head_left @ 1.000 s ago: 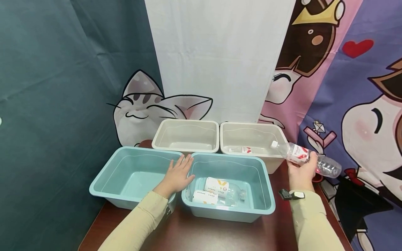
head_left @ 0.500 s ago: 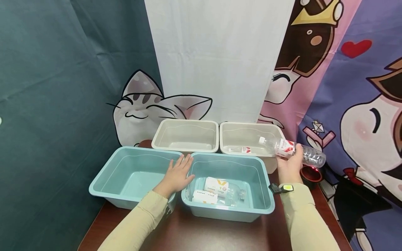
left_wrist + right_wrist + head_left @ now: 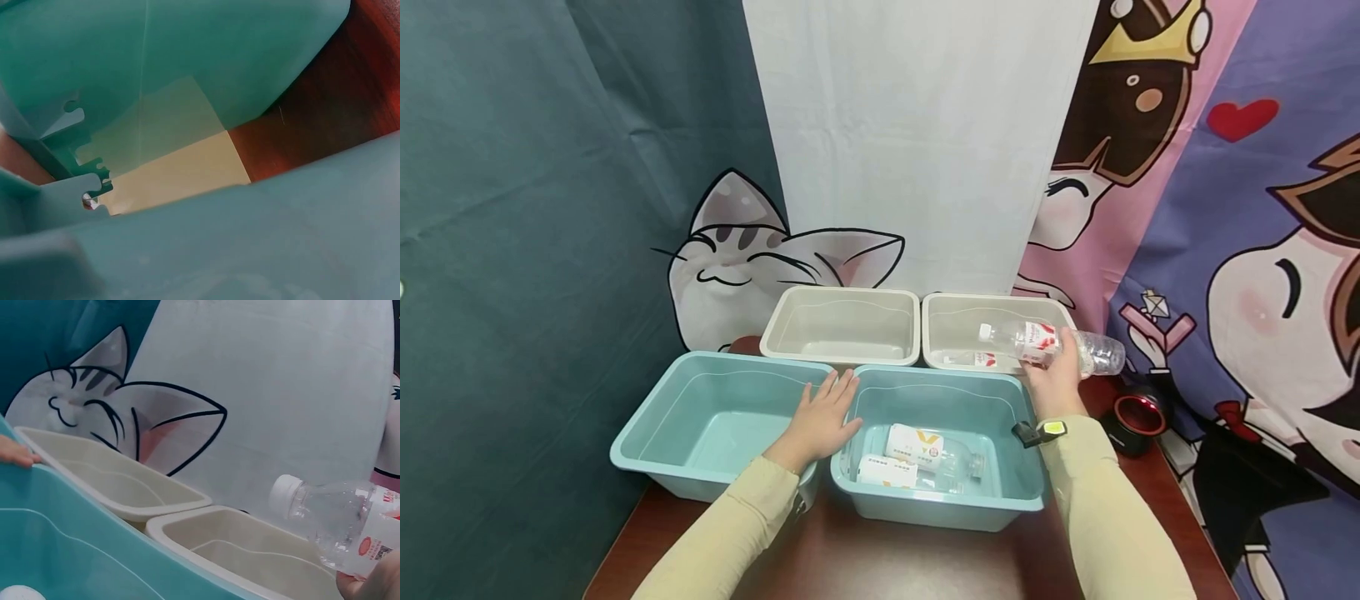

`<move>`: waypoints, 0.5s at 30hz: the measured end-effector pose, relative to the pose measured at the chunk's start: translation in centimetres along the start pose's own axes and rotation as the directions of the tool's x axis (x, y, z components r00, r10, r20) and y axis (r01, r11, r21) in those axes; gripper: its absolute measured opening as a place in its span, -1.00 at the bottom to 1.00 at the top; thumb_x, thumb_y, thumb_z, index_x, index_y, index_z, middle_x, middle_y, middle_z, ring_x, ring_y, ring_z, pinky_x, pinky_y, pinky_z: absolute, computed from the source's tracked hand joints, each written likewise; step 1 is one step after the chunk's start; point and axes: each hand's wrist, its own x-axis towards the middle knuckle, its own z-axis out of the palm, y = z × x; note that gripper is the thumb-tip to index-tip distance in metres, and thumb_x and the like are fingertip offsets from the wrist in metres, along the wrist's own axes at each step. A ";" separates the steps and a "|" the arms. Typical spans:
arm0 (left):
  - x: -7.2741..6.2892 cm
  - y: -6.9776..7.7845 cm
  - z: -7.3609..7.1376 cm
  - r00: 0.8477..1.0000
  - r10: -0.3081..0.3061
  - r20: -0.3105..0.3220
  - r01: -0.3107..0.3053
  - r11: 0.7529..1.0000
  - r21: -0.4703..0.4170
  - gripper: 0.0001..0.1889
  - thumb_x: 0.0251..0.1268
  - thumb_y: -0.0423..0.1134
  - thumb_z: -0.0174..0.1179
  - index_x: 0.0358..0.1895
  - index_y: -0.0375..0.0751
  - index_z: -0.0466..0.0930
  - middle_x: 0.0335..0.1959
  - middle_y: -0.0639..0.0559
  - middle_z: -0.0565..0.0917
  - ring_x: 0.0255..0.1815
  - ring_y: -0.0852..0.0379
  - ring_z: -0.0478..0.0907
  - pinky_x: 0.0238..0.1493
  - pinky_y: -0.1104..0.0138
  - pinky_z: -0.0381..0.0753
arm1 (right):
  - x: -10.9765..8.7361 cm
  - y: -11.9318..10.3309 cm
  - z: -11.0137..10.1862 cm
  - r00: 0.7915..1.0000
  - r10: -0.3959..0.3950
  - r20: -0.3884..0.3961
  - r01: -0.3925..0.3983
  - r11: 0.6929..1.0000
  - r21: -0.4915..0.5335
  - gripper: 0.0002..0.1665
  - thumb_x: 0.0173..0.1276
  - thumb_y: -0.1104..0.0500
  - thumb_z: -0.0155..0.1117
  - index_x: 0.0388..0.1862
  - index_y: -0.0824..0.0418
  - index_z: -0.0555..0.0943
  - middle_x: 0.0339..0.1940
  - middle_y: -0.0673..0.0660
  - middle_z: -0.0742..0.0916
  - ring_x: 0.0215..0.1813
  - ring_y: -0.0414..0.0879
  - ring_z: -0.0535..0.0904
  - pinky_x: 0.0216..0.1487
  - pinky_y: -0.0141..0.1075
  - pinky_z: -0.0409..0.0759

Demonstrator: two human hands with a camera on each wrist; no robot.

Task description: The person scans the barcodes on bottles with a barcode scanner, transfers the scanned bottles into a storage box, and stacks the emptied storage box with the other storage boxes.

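My right hand (image 3: 1056,383) grips a clear plastic bottle (image 3: 1011,337) with a white cap and a red-and-white label, held on its side over the right beige bin (image 3: 934,323). In the right wrist view the cap end of that bottle (image 3: 334,515) points left above the bin's rim. Another bottle with a red-and-white label (image 3: 984,359) lies inside the same bin. My left hand (image 3: 817,423) rests with spread fingers on the adjoining rims of the left blue bin (image 3: 658,400) and the right blue bin (image 3: 937,373). Bin walls fill most of the left wrist view.
Two clear bottles with white-and-yellow labels, one behind (image 3: 916,445) and one in front (image 3: 887,471), lie in the right blue bin. A left beige bin (image 3: 775,325) stands at the back. A dark round device with a red ring (image 3: 1138,415) sits at the table's right edge.
My right hand has carried the bottle leftward, from beyond the right beige bin's right side to above that bin. The dark round device has come into sight. My left hand has stayed put.
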 end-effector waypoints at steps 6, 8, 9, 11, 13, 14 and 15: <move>0.0 -0.1 0.0 1.000 -0.001 0.001 0.001 1.000 0.002 -0.21 0.52 0.19 -0.11 0.64 -0.16 0.01 0.66 -0.05 0.00 0.67 -0.13 -0.14 0.52 -0.27 -0.07 | -0.1 1.6 0.8 0.999 0.047 0.000 -0.047 0.998 -0.048 -0.10 0.46 -0.02 0.32 0.63 -0.09 0.09 0.58 -0.12 0.25 0.54 -0.19 0.17 0.58 -0.18 0.08; 0.0 -0.1 0.0 1.000 0.000 0.002 0.000 1.000 0.003 -0.21 0.53 0.19 -0.11 0.64 -0.17 0.01 0.66 -0.05 0.00 0.66 -0.14 -0.13 0.52 -0.28 -0.07 | -0.2 1.9 1.0 0.998 0.061 0.000 -0.061 0.996 -0.061 -0.12 0.47 -0.04 0.30 0.63 -0.11 0.08 0.58 -0.14 0.24 0.55 -0.20 0.15 0.59 -0.19 0.04; 0.1 -0.1 0.0 1.000 0.001 0.004 -0.001 1.000 0.004 -0.21 0.53 0.20 -0.11 0.64 -0.16 0.01 0.66 -0.05 0.00 0.66 -0.14 -0.13 0.52 -0.28 -0.07 | -0.2 2.1 1.1 0.998 0.064 -0.003 -0.064 0.996 -0.067 -0.13 0.48 -0.04 0.29 0.63 -0.11 0.09 0.58 -0.14 0.24 0.55 -0.20 0.15 0.59 -0.19 0.04; 0.1 -0.1 0.0 1.000 0.003 0.003 -0.003 1.000 0.004 -0.21 0.53 0.20 -0.11 0.64 -0.16 0.01 0.66 -0.05 0.00 0.66 -0.14 -0.13 0.52 -0.28 -0.06 | -0.2 2.4 1.3 0.998 0.066 -0.010 -0.066 0.995 -0.074 -0.14 0.48 -0.03 0.29 0.63 -0.12 0.10 0.58 -0.14 0.25 0.56 -0.20 0.15 0.60 -0.17 0.01; 0.1 -0.1 0.0 1.000 0.002 0.003 -0.002 1.000 0.003 -0.21 0.52 0.20 -0.11 0.64 -0.15 0.00 0.66 -0.04 0.00 0.66 -0.14 -0.13 0.52 -0.28 -0.07 | -0.1 2.6 1.4 0.998 0.065 -0.014 -0.066 0.994 -0.089 -0.14 0.48 -0.03 0.28 0.63 -0.11 0.10 0.58 -0.13 0.25 0.56 -0.19 0.15 0.60 -0.16 0.01; 0.1 -0.1 0.1 1.000 0.003 0.001 -0.003 1.000 0.000 -0.21 0.52 0.20 -0.11 0.64 -0.16 0.01 0.66 -0.05 0.00 0.66 -0.14 -0.13 0.52 -0.28 -0.06 | -0.1 2.8 1.4 0.998 0.069 -0.015 -0.070 0.994 -0.088 -0.14 0.48 -0.03 0.28 0.63 -0.12 0.10 0.58 -0.13 0.25 0.56 -0.19 0.15 0.60 -0.16 0.01; 0.1 -0.1 0.1 1.000 0.003 -0.002 -0.003 1.000 -0.001 -0.21 0.52 0.19 -0.10 0.64 -0.16 0.02 0.66 -0.05 0.01 0.66 -0.14 -0.13 0.51 -0.28 -0.06 | -0.1 2.9 1.4 0.997 0.071 -0.017 -0.072 0.994 -0.085 -0.13 0.48 -0.03 0.29 0.63 -0.12 0.10 0.59 -0.13 0.25 0.57 -0.19 0.14 0.61 -0.16 0.01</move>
